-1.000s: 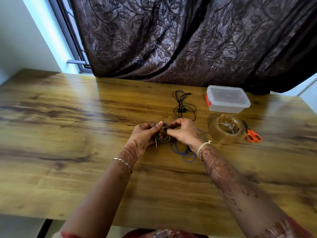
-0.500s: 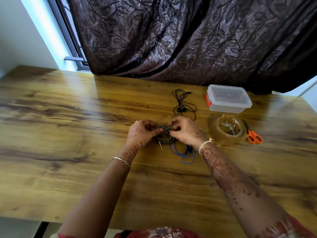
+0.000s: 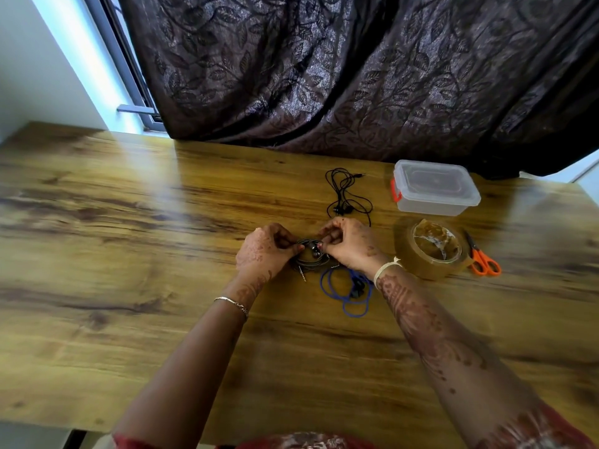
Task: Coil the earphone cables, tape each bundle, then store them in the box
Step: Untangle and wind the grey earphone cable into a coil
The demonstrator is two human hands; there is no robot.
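Both hands meet over the middle of the worktop (image 3: 129, 254), one on each side of the grey earphone cable (image 3: 308, 261), which is gathered into a small flat coil lying on or just above the wood. The left hand (image 3: 265, 251) pinches the coil's left edge with curled fingers, seemingly to stop the loops springing apart; the right hand (image 3: 350, 246) pinches its upper right side near the dark earbuds (image 3: 314, 251), probably tucking in the last of the lead; the jack plug (image 3: 303, 276) pokes out loose below the coil. I judge the step in hand to be the end of coiling the first bundle; I can see no tape on it.

The blue earphone cable (image 3: 348, 294) lies in loose loops just beside the coil, partly under the right wrist; the black earphone cable (image 3: 346, 196) sprawls uncoiled beyond the hands; both wait within easy reach. The tape roll (image 3: 431, 249) sits flat to the right of the right hand, near enough to take up without leaving the coil for long; the orange-handled scissors (image 3: 483, 262) lie touching or just beside it, ready for cutting; the clear box (image 3: 436, 189) stands behind the roll with its lid on, so it needs opening before anything goes in.
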